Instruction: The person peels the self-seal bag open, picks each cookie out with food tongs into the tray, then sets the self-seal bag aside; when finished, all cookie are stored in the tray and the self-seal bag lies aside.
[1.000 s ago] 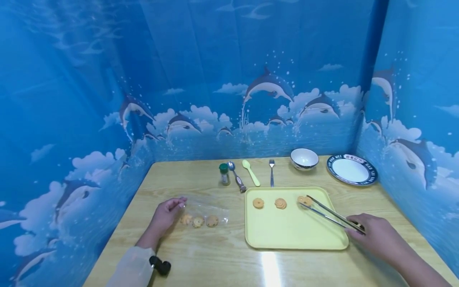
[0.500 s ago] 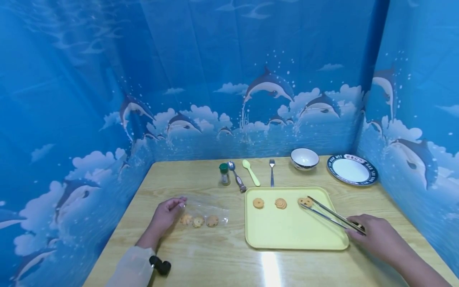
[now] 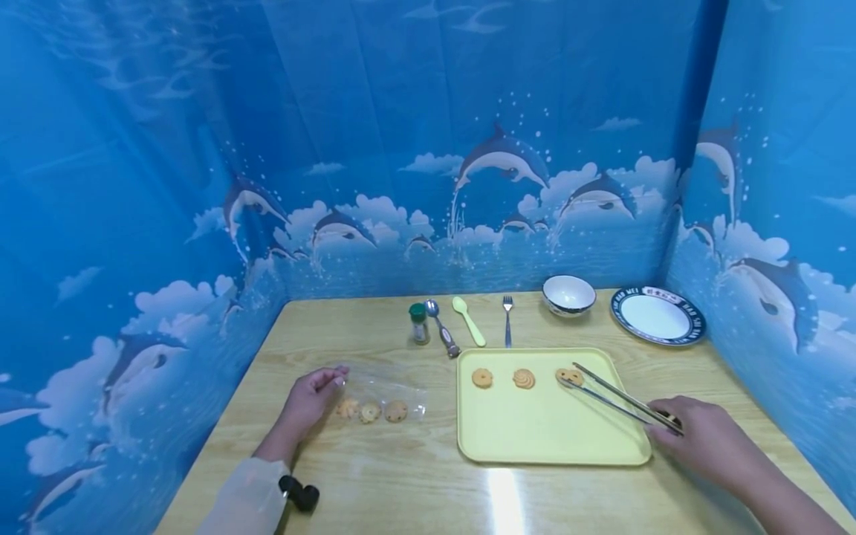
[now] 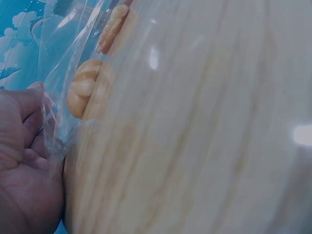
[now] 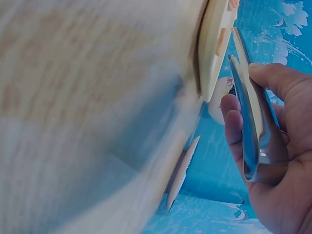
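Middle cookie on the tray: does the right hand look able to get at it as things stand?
Probably yes: the right hand holds the tongs, and nothing shows between them and the middle cookie, though their ends would first have to leave the right cookie.

The head camera looks forward and down from the near side of the desk (image 3: pixel 388 475), far enough back to take in the left hand (image 3: pixel 309 403), right hand (image 3: pixel 698 438), tray (image 3: pixel 548 438) and blue backdrop (image 3: pixel 374 148) beyond. The left wrist camera looks closely past the left hand, tipped sideways, the desk filling most of its view; it shares the clear bag (image 4: pixel 61 63) with the head view. The right wrist camera, also tipped, looks closely along the tongs (image 5: pixel 268 156) toward the tray, both shared with the head view.
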The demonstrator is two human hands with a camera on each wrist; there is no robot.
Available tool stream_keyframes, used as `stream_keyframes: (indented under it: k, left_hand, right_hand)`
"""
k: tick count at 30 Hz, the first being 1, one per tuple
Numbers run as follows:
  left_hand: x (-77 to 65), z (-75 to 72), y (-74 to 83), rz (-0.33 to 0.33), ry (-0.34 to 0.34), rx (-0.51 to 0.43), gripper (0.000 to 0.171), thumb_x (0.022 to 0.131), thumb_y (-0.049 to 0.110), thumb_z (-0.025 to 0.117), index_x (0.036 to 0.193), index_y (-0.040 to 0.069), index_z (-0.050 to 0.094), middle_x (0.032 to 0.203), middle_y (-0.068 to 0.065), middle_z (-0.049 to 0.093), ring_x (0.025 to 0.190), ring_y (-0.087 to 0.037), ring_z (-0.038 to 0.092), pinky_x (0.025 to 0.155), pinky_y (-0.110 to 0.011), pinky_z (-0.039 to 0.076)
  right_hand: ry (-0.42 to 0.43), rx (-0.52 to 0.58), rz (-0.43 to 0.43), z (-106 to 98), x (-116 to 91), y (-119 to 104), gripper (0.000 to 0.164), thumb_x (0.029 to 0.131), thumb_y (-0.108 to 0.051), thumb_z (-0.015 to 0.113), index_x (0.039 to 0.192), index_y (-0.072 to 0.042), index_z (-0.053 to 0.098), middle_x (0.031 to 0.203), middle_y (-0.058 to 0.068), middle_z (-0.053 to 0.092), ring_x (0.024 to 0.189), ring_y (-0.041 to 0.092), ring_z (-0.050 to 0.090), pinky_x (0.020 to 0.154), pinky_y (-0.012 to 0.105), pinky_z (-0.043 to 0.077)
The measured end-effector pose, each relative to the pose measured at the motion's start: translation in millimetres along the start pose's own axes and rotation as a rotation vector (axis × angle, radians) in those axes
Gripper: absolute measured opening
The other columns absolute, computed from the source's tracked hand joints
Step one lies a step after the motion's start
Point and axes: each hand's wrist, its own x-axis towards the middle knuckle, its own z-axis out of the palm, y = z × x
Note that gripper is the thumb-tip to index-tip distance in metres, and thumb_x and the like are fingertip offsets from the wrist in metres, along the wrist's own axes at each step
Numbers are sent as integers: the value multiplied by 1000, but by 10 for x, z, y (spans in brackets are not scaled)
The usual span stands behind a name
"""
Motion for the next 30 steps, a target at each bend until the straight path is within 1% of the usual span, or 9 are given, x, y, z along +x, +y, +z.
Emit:
stream_keyframes:
  k: [4, 8, 11, 14, 18, 20, 24, 28, 30]
  left_hand:
    - [-2, 3, 10, -1, 0, -3, 22, 102, 27, 63, 109, 8, 70, 142, -4, 64, 143, -29, 50, 121, -49, 38]
    - [-4, 6, -4, -13, -3, 8, 21, 103, 27, 62, 111, 9, 70, 143, -4, 64, 143, -29, 49, 121, -49, 38]
    - [-5, 4, -21, -13, -2, 9, 21, 103, 27, 62, 111, 10, 70, 143, -4, 64, 144, -29, 48, 121, -50, 37]
    - [-9, 1, -26, 0, -4, 0, 21, 102, 27, 63, 111, 9, 70, 142, -5, 64, 144, -30, 48, 122, -50, 36]
    - [-12, 9, -19, 2, -15, -20, 22, 102, 26, 64, 112, 8, 71, 142, -5, 64, 144, -30, 48, 122, -51, 35]
    - [-12, 12, -13, -2, -16, -27, 21, 102, 26, 64, 112, 9, 71, 142, -5, 64, 144, -29, 48, 123, -50, 35]
    - [-5, 7, -10, -1, -12, -29, 21, 101, 25, 64, 112, 9, 71, 141, -4, 65, 143, -29, 49, 123, -50, 35]
    - [-1, 0, -3, 4, -13, -33, 19, 101, 24, 65, 111, 8, 71, 141, -5, 65, 143, -30, 50, 123, -50, 35]
    - [-1, -1, -1, 7, -18, -32, 20, 101, 24, 65, 111, 8, 71, 141, -6, 65, 143, -30, 49, 122, -50, 35]
  right_hand:
    - [-4, 28, -47, -10, 67, -94, 36, 86, -33, 83, 114, -11, 75, 97, -3, 74, 76, 2, 58, 64, 32, 53]
    - [-21, 64, -131, 29, 184, -282, 31, 86, -32, 82, 112, -14, 76, 97, -9, 72, 76, -5, 56, 64, 27, 53]
    - [-58, 72, -196, 84, 300, -480, 29, 89, -31, 80, 113, -16, 75, 100, -9, 72, 81, -2, 60, 70, 30, 57]
    - [-100, 73, -234, 160, 422, -696, 27, 92, -33, 77, 115, -19, 75, 106, -7, 74, 91, 6, 67, 81, 36, 61]
    - [-142, 91, -285, 260, 575, -976, 27, 95, -34, 73, 118, -20, 74, 114, -3, 75, 107, 20, 71, 94, 45, 59]
    - [-152, 106, -308, 307, 652, -1114, 27, 96, -34, 72, 119, -20, 74, 116, -2, 74, 111, 22, 70, 97, 46, 58]
    - [-159, 142, -362, 411, 812, -1375, 27, 96, -30, 72, 120, -17, 73, 115, -1, 74, 107, 19, 71, 94, 43, 60]
    - [-179, 140, -396, 542, 961, -1593, 28, 96, -29, 72, 121, -15, 74, 112, -2, 74, 103, 15, 70, 90, 39, 60]
    - [-194, 128, -406, 601, 1021, -1684, 30, 96, -30, 72, 122, -15, 73, 114, -1, 74, 105, 16, 70, 93, 40, 59]
